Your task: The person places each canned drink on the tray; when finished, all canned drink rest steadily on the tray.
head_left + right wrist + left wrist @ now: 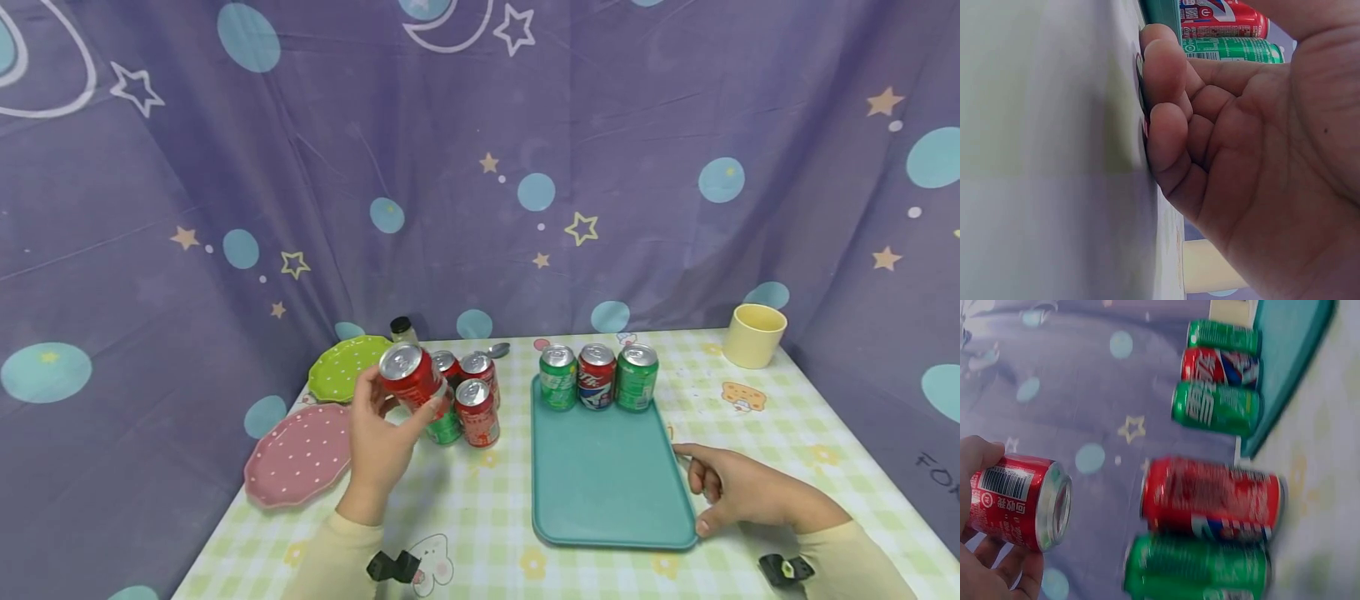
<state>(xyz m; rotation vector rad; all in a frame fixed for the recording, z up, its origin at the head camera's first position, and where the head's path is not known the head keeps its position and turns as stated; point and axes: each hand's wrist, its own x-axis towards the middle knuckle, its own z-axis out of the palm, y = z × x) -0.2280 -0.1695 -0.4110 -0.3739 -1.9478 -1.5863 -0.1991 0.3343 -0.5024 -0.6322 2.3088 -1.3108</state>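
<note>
My left hand grips a red soda can, lifted and tilted, above the left group of cans; in the left wrist view this red can shows a barcode. Behind and below it stand several cans, among them a red can and a partly hidden green can. A teal tray carries a row at its far end: a green can, a red-and-blue can and another green can. Beside the tray's right edge, my right hand touches it with thumb and forefinger, the other fingers loosely curled.
At the left lie a pink dotted plate and a green dotted plate. A black-capped jar and a spoon are at the back. The yellow cup stands back right. A patterned curtain hangs behind the table.
</note>
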